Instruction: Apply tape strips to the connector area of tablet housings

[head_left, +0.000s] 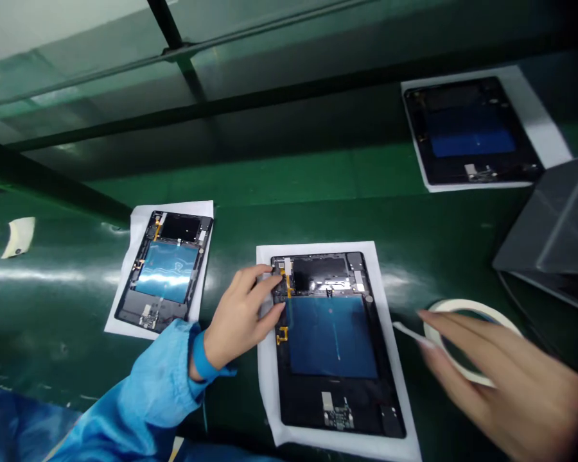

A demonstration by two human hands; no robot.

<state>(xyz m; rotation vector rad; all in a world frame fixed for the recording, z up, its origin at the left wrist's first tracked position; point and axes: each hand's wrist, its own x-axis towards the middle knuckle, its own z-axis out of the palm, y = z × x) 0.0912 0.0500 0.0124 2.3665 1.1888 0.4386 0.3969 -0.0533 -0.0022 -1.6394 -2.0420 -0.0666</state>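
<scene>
Fingers [264, 288] on the left hand [238, 314] are spread at the upper left edge of the opened tablet [332, 337], which sits on a white sheet [268, 398]; they don't seem to be pinching anything. Right hand [505, 372] is blurry, but thumb and fingertip look pinched on a thin white strip [407, 331] beside the tape roll [472, 304]. My worry: a careless fingertip could snag and crease that orange ribbon cable [289, 285], or a loose pinch could drop the strip.
</scene>
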